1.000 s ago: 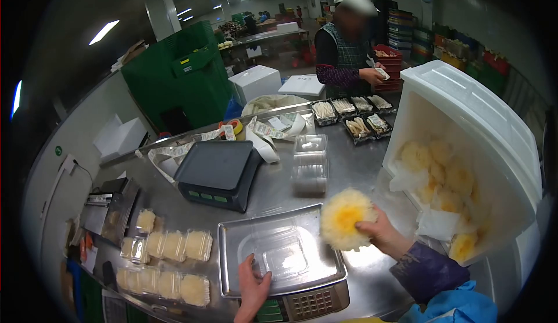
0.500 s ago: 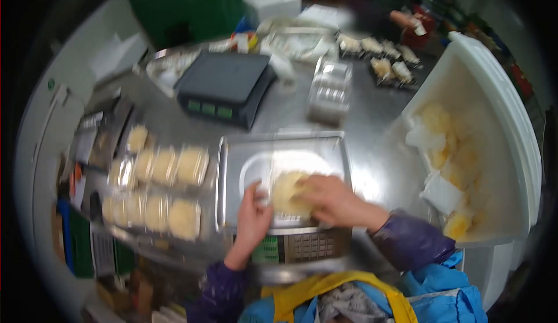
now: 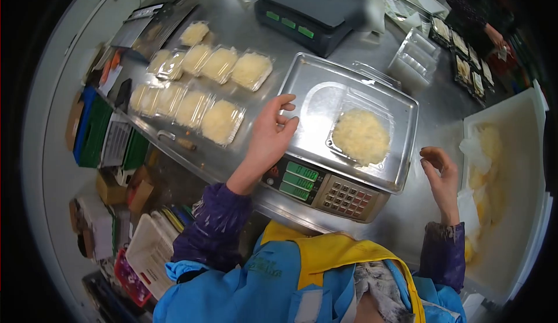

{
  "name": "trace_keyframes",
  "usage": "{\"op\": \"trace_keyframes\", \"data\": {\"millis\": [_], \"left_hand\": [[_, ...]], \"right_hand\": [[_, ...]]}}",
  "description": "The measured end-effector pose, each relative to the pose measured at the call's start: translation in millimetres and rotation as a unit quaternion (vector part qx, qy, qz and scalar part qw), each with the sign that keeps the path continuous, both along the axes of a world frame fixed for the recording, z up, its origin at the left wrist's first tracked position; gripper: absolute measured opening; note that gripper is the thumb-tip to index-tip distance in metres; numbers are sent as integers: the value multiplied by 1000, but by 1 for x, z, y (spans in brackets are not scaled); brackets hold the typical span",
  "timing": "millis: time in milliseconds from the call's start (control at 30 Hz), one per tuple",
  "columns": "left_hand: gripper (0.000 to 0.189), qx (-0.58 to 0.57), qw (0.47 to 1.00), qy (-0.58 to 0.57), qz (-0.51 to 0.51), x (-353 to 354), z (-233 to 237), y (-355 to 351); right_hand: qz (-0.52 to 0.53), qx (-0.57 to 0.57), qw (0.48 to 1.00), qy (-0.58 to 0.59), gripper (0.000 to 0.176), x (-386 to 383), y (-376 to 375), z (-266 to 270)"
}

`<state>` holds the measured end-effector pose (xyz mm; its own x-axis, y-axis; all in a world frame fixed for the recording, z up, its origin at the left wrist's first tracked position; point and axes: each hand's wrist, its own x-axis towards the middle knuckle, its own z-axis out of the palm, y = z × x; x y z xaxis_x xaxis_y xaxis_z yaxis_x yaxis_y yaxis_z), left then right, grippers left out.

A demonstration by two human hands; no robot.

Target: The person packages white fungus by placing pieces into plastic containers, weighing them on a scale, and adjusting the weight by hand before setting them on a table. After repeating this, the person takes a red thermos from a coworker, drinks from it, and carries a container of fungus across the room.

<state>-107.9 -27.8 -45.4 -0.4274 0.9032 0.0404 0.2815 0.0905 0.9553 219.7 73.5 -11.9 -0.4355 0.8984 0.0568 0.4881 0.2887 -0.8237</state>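
A pale yellow, shredded-looking mound of food (image 3: 360, 137) lies in a clear plastic clamshell tray (image 3: 367, 101) on the steel pan (image 3: 311, 70) of a scale. The scale's keypad and green displays (image 3: 299, 180) face me. My left hand (image 3: 270, 134) hovers over the pan's left edge, fingers apart, with nothing in it. Beyond the pan's right edge my right hand (image 3: 442, 180) is raised between the scale and a white bin (image 3: 526, 143), its fingers loosely curved and empty. Neither hand touches the tray.
Filled clear packs (image 3: 221, 121) stand in two rows on the steel table at left. A second dark scale (image 3: 314, 3) and stacked clear containers (image 3: 415, 55) are behind. At upper right, a co-worker's hand (image 3: 497, 37) is near black trays (image 3: 465, 55). Crates stand below left.
My right hand has let go of the food mound and moved right, away from the pan. My left hand has drawn back to the pan's left edge. The camera view has turned and shifted.
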Motion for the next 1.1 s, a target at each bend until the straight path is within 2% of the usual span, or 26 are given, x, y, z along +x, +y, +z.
{"op": "trace_keyframes", "data": {"millis": [467, 533, 567, 600, 667, 733, 800, 867, 933, 1000, 1033, 1067, 1100], "left_hand": [[41, 16, 1000, 6, 5, 1, -1, -7], [45, -27, 999, -19, -19, 8, -3, -3], [51, -9, 999, -24, -32, 11, -26, 0], [55, -45, 996, -56, -54, 17, -34, 6], [52, -75, 978, -160, -114, 31, -45, 22], [49, -124, 957, -230, -129, 45, -33, 32], [46, -136, 946, -257, -140, 55, -22, 38], [45, -120, 952, -240, -145, 65, -12, 40], [45, -107, 957, -230, -140, 70, -4, 41], [45, -78, 969, -164, -169, 72, 2, 40], [44, -68, 970, -155, -175, 76, 8, 41], [44, -68, 970, -151, -179, 78, 13, 42], [44, -63, 971, -130, -190, 81, 17, 44]], "right_hand": [[25, 14, 1000, -12, 19, -18, -10, 7], [62, 16, 998, 9, 28, -26, -7, 1], [78, 52, 996, -1, 34, -33, -6, -4], [83, 97, 992, -16, 40, -41, -5, -10], [107, 6, 992, -59, 56, -66, -5, -2], [139, 129, 971, -146, 65, -82, 3, -21], [123, 191, 940, -254, 74, -92, 0, -19], [137, 170, 923, -317, 77, -97, 1, -23], [133, 152, 927, -316, 83, -95, 8, -21], [171, 2, 954, -247, 87, -90, 14, -11], [169, -11, 968, -186, 89, -84, 18, -16], [164, -10, 969, -183, 89, -80, 18, -19], [154, -57, 978, -129, 88, -76, 18, -22]]}}
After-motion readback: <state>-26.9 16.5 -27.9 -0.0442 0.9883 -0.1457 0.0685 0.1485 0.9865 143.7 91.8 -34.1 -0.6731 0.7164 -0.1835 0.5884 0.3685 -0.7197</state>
